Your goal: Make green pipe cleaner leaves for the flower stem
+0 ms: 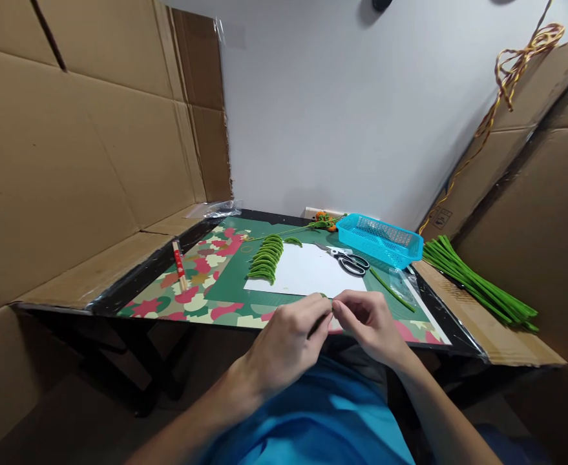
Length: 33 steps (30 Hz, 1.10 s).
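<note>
Both hands met at the near edge of the black table (pixel 119 294). The left hand (pixel 288 339) had its fingers curled shut, pinching a short green fuzzy wire piece (pixel 323 296); the right hand (pixel 371 323) pinched the same piece from the other side with thumb and forefinger closed (most of the piece was hidden between the fingertips). It sat just above the camouflage-patterned mat (pixel 201 278), in front of a white paper sheet (pixel 307 271). A row of curved green fuzzy wire pieces (pixel 265 258) lay on the sheet's left edge, black-handled scissors (pixel 349 259) at its far right corner, beside a turquoise plastic basket (pixel 380 239). A bundle of long green stems (pixel 477 284) lay well apart to the right.
</note>
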### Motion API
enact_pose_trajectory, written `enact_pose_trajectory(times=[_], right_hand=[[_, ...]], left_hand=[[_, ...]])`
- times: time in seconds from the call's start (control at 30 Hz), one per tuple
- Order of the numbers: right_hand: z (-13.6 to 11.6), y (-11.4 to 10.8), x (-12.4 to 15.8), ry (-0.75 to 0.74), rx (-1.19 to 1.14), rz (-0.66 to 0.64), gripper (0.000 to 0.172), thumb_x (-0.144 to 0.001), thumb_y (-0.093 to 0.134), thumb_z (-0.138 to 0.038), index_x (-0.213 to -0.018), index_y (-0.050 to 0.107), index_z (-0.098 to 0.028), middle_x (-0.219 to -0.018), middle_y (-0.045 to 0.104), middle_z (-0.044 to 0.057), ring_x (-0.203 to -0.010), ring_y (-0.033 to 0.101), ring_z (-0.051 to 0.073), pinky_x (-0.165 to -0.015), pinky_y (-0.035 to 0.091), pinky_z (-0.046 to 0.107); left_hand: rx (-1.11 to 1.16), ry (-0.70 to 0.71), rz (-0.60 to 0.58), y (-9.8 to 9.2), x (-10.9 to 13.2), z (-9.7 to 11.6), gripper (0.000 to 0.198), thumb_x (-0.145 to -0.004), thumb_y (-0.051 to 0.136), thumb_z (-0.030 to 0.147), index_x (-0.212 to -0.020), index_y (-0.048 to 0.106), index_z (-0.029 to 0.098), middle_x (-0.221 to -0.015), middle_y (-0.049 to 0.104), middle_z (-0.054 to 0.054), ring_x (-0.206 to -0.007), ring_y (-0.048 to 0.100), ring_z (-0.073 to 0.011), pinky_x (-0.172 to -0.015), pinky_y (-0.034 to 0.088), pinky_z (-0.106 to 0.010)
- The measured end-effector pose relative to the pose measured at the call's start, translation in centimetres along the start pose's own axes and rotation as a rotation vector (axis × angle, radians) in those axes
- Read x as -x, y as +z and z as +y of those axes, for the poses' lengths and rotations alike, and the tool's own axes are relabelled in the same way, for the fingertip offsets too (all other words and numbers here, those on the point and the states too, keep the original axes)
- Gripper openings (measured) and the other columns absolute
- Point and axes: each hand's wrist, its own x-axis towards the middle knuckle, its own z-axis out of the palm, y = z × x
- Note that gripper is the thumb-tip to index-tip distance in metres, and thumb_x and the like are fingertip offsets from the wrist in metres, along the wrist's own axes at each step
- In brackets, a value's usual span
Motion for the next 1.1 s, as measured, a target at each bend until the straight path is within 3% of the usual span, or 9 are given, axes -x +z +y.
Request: enact_pose_trajectory(times=[0.17, 0.27, 0.37, 0.47, 0.6, 0.7, 0.8, 0.97, 1.1], right_hand=[[0.6, -0.2, -1.2, 0.105, -0.040, 0.016, 0.042, -0.096, 0.067, -0.050, -0.072, 0.066, -0.015, -0.062, 0.050, -0.001, -0.057, 0.037, 0.011, -0.050, 0.027, 0.024], [1.7, -0.5, -1.9, 0.233, -0.154, -0.050, 0.047, -0.090, 0.071, -0.058, -0.070, 0.066, -0.016, -0.057, 0.049, -0.003, -0.050, 0.036, 0.010, -0.046, 0.026, 0.024], [2.7, -0.7, -2.3, 0.361, -0.276, -0.077, 0.052, -0.086, 0.071, -0.064, -0.066, 0.062, -0.017, -0.053, 0.045, -0.005, -0.044, 0.032, 0.008, -0.042, 0.023, 0.023], [2.7, -0.8, -2.6, 0.326, -0.206, -0.022, 0.050, -0.088, 0.069, -0.060, -0.062, 0.058, -0.018, -0.053, 0.047, -0.005, -0.045, 0.035, 0.008, -0.044, 0.025, 0.024], [1.5, -1.3, -3.8, 0.117, 0.030, 0.049, 0.040, -0.095, 0.062, -0.044, -0.065, 0.062, -0.017, -0.058, 0.057, -0.002, -0.053, 0.045, 0.010, -0.051, 0.032, 0.023], [0.9, -1.5, -5.5, 0.042, 0.115, 0.070, 0.039, -0.098, 0.058, -0.036, -0.064, 0.061, -0.018, -0.058, 0.060, -0.002, -0.052, 0.048, 0.009, -0.050, 0.033, 0.022], [1.0, -1.0, -7.1, 0.047, -0.001, 0.118, 0.038, -0.098, 0.059, -0.041, -0.068, 0.061, -0.018, -0.060, 0.062, -0.002, -0.046, 0.050, 0.008, -0.046, 0.036, 0.020], [1.4, 0.4, -8.6, 0.074, -0.385, 0.263, 0.046, -0.087, 0.072, -0.061, -0.073, 0.067, -0.017, -0.066, 0.069, 0.001, -0.042, 0.053, 0.009, -0.042, 0.048, 0.023], [1.2, 0.3, -8.7, 0.097, -0.532, 0.233, 0.047, -0.075, 0.085, -0.060, -0.080, 0.076, -0.014, -0.067, 0.072, 0.002, -0.051, 0.061, 0.012, -0.052, 0.056, 0.026]], left_hand=[[-0.601, 0.211, -0.164, 0.2, -0.4, -0.9, 0.029, -0.096, 0.046, -0.002, -0.108, 0.063, 0.018, -0.091, 0.067, -0.006, -0.075, 0.067, -0.0223, -0.056, 0.044, -0.030], [-0.718, 0.331, -0.258, 0.0, -1.6, -1.9, 0.029, -0.094, 0.050, -0.004, -0.110, 0.064, 0.016, -0.095, 0.069, -0.006, -0.074, 0.067, -0.0219, -0.058, 0.047, -0.031], [-0.710, 0.396, -0.272, 0.3, -2.4, -3.2, 0.027, -0.095, 0.051, -0.002, -0.110, 0.066, 0.015, -0.094, 0.070, -0.007, -0.076, 0.068, -0.0227, -0.062, 0.049, -0.031], [-0.506, 0.323, -0.174, 1.0, -2.5, -4.4, 0.023, -0.101, 0.050, 0.007, -0.107, 0.070, 0.015, -0.092, 0.071, -0.008, -0.078, 0.068, -0.0223, -0.067, 0.051, -0.030], [0.009, -0.022, 0.061, 1.3, -2.2, -4.9, 0.024, -0.105, 0.057, 0.034, -0.103, 0.075, 0.019, -0.084, 0.073, -0.005, -0.072, 0.068, -0.0180, -0.070, 0.051, -0.026], [0.396, -0.288, 0.007, 0.6, -2.5, -5.1, 0.040, -0.099, 0.063, 0.049, -0.076, 0.070, 0.017, -0.060, 0.065, -0.001, -0.049, 0.058, -0.0130, -0.051, 0.044, -0.023], [0.664, -0.460, 0.020, -0.2, -3.2, -5.4, 0.047, -0.088, 0.073, 0.060, -0.077, 0.069, 0.014, -0.059, 0.068, -0.003, -0.037, 0.055, -0.0128, -0.035, 0.036, -0.022], [0.867, -0.572, 0.139, 0.0, -3.9, -4.9, 0.052, -0.079, 0.081, 0.061, -0.092, 0.074, 0.011, -0.065, 0.073, -0.005, -0.035, 0.054, -0.0112, -0.031, 0.033, -0.019], [0.908, -0.596, 0.160, 0.8, -4.2, -4.5, 0.057, -0.080, 0.077, 0.067, -0.077, 0.072, 0.010, -0.055, 0.067, -0.004, -0.033, 0.048, -0.0076, -0.033, 0.027, -0.017]])
